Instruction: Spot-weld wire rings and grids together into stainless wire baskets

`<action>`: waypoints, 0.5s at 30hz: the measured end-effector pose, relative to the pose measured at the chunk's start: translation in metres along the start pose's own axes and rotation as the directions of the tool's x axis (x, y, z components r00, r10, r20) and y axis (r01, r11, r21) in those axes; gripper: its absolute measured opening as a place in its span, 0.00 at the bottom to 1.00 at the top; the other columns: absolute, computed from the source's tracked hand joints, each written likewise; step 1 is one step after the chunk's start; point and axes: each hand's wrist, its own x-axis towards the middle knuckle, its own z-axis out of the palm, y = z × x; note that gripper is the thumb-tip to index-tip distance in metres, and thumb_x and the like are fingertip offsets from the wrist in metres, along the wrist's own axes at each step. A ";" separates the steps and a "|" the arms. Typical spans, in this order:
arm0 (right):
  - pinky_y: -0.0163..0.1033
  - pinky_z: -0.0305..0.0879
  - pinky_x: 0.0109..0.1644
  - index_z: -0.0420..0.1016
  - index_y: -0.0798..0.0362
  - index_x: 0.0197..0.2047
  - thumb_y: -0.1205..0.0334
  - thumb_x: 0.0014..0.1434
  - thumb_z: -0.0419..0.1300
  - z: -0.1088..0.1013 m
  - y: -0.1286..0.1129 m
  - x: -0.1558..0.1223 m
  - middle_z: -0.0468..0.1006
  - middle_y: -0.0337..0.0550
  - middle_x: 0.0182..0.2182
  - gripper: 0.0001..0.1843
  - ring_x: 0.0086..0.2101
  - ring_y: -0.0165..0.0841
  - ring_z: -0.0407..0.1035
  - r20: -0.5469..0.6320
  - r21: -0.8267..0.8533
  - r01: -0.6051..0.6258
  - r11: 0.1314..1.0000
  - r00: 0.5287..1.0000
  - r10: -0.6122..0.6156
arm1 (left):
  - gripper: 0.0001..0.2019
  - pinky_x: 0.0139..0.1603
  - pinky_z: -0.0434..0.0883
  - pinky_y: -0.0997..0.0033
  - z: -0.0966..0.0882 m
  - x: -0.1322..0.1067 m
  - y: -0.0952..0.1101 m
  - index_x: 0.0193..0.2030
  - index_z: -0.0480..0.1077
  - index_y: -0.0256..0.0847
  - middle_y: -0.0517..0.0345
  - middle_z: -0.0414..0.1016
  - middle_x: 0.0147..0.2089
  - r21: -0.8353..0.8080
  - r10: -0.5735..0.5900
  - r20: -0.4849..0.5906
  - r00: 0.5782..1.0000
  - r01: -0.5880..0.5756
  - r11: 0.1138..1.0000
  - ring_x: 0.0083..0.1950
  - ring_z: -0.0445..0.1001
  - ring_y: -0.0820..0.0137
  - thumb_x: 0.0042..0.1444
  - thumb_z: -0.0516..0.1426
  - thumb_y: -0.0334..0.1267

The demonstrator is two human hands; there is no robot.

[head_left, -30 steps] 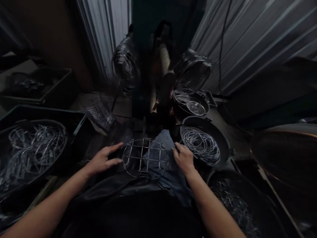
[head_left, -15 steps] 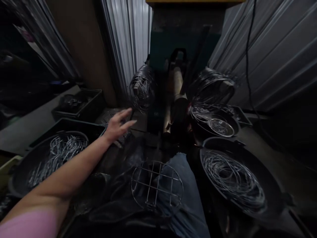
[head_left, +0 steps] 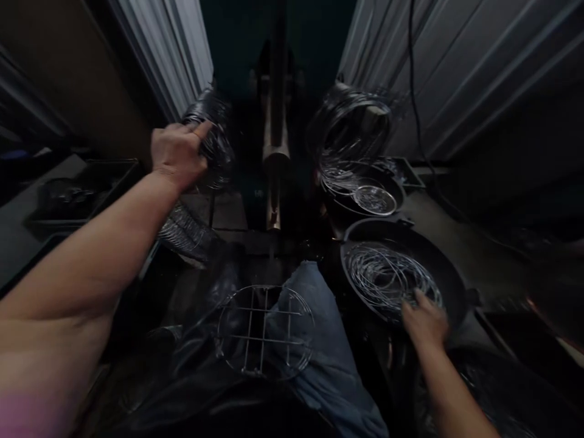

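Corrugated walls (head_left: 456, 61) are dim; left hand (head_left: 179, 152) and right hand (head_left: 426, 323) are held apart, at a coil (head_left: 219, 146) and a pan's (head_left: 449, 274) near edge, grips indiscernible.

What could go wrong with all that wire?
The round wire grid rests on the lap, unheld, so it might slip off. Wires in the pan overlap, so the right hand could snag them. The left hand might jolt the wire bundle beside it.
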 end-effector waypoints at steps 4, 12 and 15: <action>0.55 0.64 0.52 0.68 0.62 0.59 0.49 0.59 0.59 0.014 -0.041 0.046 0.70 0.66 0.53 0.31 0.54 0.54 0.64 0.040 -0.005 -0.187 0.982 0.982 0.187 | 0.39 0.58 0.64 0.41 -0.007 0.002 -0.001 0.68 0.57 0.43 0.47 0.65 0.64 0.043 0.024 0.075 0.997 -0.027 0.999 0.61 0.64 0.51 0.48 0.63 0.32; 0.46 0.70 0.46 0.76 0.58 0.47 0.56 0.62 0.57 0.012 -0.024 0.068 0.76 0.58 0.45 0.16 0.46 0.45 0.72 0.176 0.034 -0.311 0.950 0.937 0.300 | 0.42 0.65 0.59 0.47 -0.010 0.008 -0.019 0.68 0.55 0.43 0.55 0.64 0.66 -0.016 0.058 0.122 0.991 -0.056 0.998 0.65 0.60 0.54 0.46 0.65 0.33; 0.50 0.70 0.40 0.76 0.60 0.50 0.56 0.60 0.53 0.000 -0.015 0.068 0.75 0.69 0.45 0.22 0.49 0.56 0.71 0.157 0.020 -0.302 0.953 0.943 0.295 | 0.40 0.63 0.63 0.58 -0.002 0.009 -0.024 0.68 0.56 0.43 0.54 0.68 0.64 -0.031 0.028 0.116 0.993 -0.025 0.999 0.59 0.67 0.64 0.48 0.63 0.35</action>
